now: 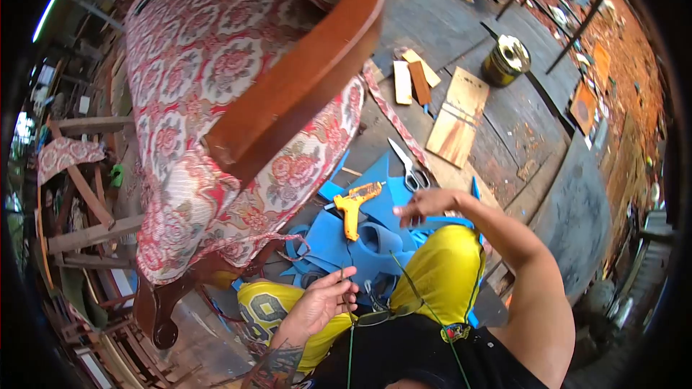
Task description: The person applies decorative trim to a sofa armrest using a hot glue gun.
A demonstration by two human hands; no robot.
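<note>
My left hand (328, 299) is low in front of my lap with its fingers curled together; what they hold, if anything, I cannot make out. A dangling pair of glasses (378, 315) on a green cord overlaps its fingertips. My right hand (427, 206) hovers above blue foam sheets (382, 205), fingers apart and nothing in them. Just beyond it lie scissors (411, 169) with dark handles. A yellow glue gun (351, 209) rests on the foam to the left of that hand.
An armchair with floral upholstery (231, 65) and a wooden armrest (303, 72) fills the left side. A floral fabric strip (393, 115), wooden board (458, 119), small wood blocks (412, 83) and an open can (506, 61) are on the floor beyond.
</note>
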